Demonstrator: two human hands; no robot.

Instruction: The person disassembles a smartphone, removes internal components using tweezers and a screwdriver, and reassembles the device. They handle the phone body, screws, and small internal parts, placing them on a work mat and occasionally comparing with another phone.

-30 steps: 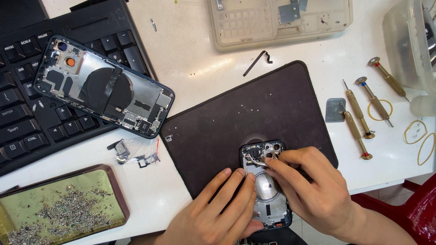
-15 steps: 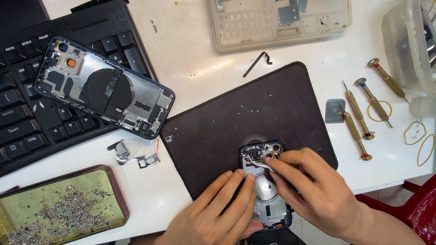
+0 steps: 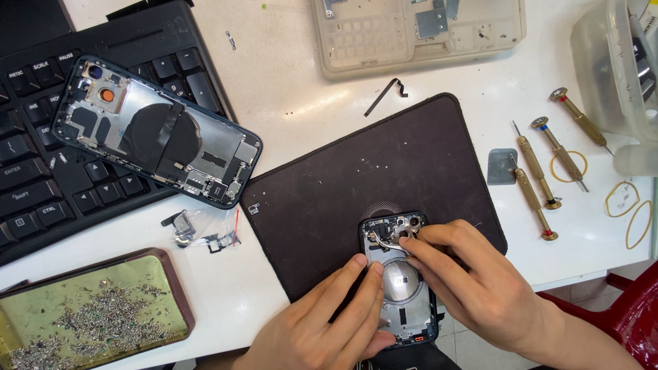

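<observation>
Phone frame (image 3: 401, 288) btwn both hands' fingers (image 3: 411, 243).

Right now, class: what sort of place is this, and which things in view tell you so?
Most likely a phone repair bench: two opened phone housings, a row of small screwdrivers, and a tray of loose screws.

**Open mat behind the hands, clutter at the edges**

The dark mat (image 3: 329, 178) lies bare beyond the opened phone shell (image 3: 399, 281). To the right, screwdrivers (image 3: 538, 178) and rubber bands (image 3: 627, 205) crowd the table (image 3: 288, 75). To the left, a second phone housing (image 3: 156, 130) rests on the keyboard (image 3: 41, 178); a screw tray (image 3: 89, 315) blocks the near corner.
</observation>
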